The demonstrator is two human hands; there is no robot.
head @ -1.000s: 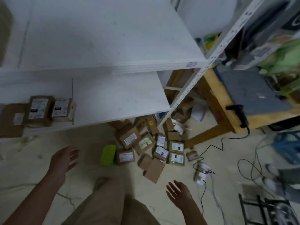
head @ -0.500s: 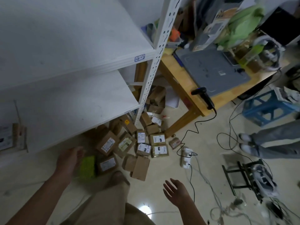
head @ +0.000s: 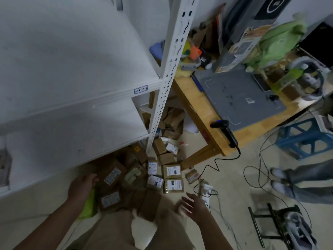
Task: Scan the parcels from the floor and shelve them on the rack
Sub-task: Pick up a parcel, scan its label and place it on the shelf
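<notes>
Reaching lower than before, the left hand (head: 82,186) was brought over the parcels (head: 137,175) heaped on the floor (head: 32,208) by the rack (head: 72,60), fingers loose, nothing held. The right hand (head: 195,207) was kept spread, empty. A pickup was judged next; the scanner (head: 225,133) was left untouched on the tabletop (head: 196,105).

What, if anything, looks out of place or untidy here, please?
The parcels lie in a jumbled heap on the floor, some tilted, spreading under the table. The scanner sits at the table's edge, its cable trailing across the floor.

Pale floor (head: 232,188), cluttered wooden table (head: 197,109)
</notes>
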